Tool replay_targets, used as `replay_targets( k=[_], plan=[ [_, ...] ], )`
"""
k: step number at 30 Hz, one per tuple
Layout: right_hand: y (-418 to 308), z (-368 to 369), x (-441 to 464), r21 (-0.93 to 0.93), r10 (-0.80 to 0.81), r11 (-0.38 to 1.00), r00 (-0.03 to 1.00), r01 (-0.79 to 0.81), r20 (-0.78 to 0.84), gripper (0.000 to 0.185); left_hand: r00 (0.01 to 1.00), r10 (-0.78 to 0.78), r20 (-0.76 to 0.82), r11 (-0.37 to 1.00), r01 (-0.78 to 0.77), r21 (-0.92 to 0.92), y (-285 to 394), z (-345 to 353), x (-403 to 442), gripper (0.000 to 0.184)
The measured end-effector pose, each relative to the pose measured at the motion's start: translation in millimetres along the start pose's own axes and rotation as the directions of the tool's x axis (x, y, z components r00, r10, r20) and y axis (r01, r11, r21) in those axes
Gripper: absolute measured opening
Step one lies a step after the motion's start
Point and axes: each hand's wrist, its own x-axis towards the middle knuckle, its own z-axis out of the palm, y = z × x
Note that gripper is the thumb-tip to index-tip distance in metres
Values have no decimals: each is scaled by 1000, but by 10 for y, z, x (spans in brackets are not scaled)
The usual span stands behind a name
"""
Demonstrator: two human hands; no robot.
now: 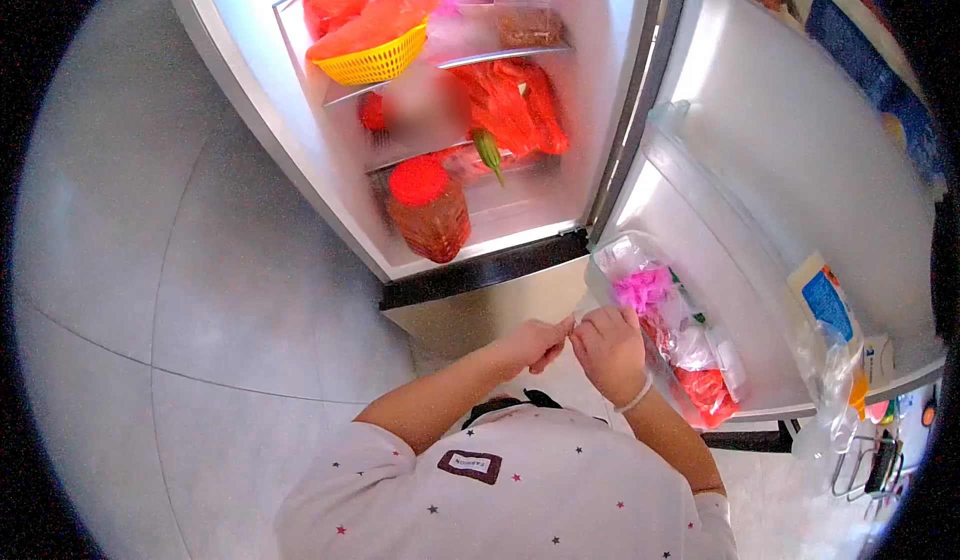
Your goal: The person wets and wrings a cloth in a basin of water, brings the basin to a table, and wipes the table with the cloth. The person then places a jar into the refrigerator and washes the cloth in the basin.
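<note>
Both of my hands meet in front of my body, below the open fridge. My left hand (538, 345) has its fingers curled, with the index finger reaching to the other hand. My right hand (610, 352), with a pale band at the wrist, is closed, its fingertips touching those of my left hand. Whether anything small is between them cannot be made out. Nearest to them is the door bin (597, 268) with a pink bag (643, 288) and a red bag (706, 390). On the fridge shelves are a red-lidded jar (430, 222) and a green vegetable (487, 152).
A yellow basket (372, 58) with red bags sits on the upper shelf, near another red-lidded jar (527, 20). The fridge door (800, 180) stands open at the right, with plastic bags (828, 400) hanging at its edge. Grey tiled floor (110, 250) lies left.
</note>
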Motion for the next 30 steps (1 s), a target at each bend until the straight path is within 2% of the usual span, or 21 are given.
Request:
replay_targets(
  k=[3, 4, 7, 9, 10, 12, 13, 14, 15, 16, 19, 20, 21, 23, 24, 28, 29, 30],
  plan=[
    [-5, 29, -35, 220, 77, 975, 970, -25, -230, 9, 968, 193, -158, 969, -214, -125, -65, 3, 50, 44],
    [-13, 41, -34, 241, 119, 969, 967, -63, -226, 8, 964, 212, -157, 968, -229, -98, -34, -8, 36, 36],
    [-26, 130, -94, 322, 236, 931, 955, -170, -178, 10, 908, 335, -252, 928, -364, -77, -151, 32, 178, 32],
    [27, 257, -165, 405, 303, 881, 949, -245, -84, 17, 885, 387, -258, 921, -383, 70, -165, -6, 205, 26],
    [10, 240, -144, 547, 369, 795, 925, -262, -93, 22, 873, 412, -259, 911, -388, 141, -177, -17, 219, 23],
    [-82, 172, -60, 787, 495, 562, 866, -255, -73, 34, 759, 583, -289, 811, -529, 248, -232, 8, 292, 17],
    [-130, 118, -11, 937, 545, 253, 836, -240, 67, 38, 692, 659, -294, 751, -587, 301, -252, 26, 308, 15],
    [-175, 48, 52, 976, 546, -88, 810, -200, 215, 43, 602, 745, -288, 660, -603, 449, -181, 58, 234, 14],
    [-192, -20, 98, 898, 499, -417, 791, -140, 355, 47, 506, 823, -259, 551, -597, 583, -83, 98, 151, 13],
    [-183, -76, 124, 840, 382, -503, 819, -204, 428, 44, 410, 888, -210, 428, -569, 702, 0, 123, 96, 13],
    [44, 176, 106, 732, 118, -466, 785, -497, 608, 50, 475, 847, -237, 524, -677, 517, 60, 124, 89, 14],
    [-46, 99, 196, 692, 262, -423, 653, -584, 711, 58, 492, 836, -243, 532, -619, 578, 89, 88, 86, 11],
    [-34, 66, 221, 727, 320, -298, 653, -619, 686, 59, 509, 824, -249, 536, -557, 635, 118, 52, 83, 9],
    [-16, 4, 263, 741, 418, -30, 665, -671, 619, 62, 460, 831, -313, 548, -580, 603, 168, -4, 61, 9],
    [-82, -104, 292, 793, 501, 25, 694, -608, 516, 60, 359, 854, -375, 519, -610, 598, 205, 14, 12, 11],
    [63, 16, 298, 862, 490, 234, 821, -449, 294, 45, 217, 952, -216, 300, -524, 797, 296, -23, -59, 14],
    [92, 39, 301, 873, 470, 297, 855, -388, 220, 38, 258, 937, -235, 340, -524, 781, 297, -16, -68, 14],
    [104, 32, 294, 835, 489, 256, 811, -487, 323, 33, 300, 920, -253, 380, -522, 764, 289, 3, -93, 14]
  ],
)
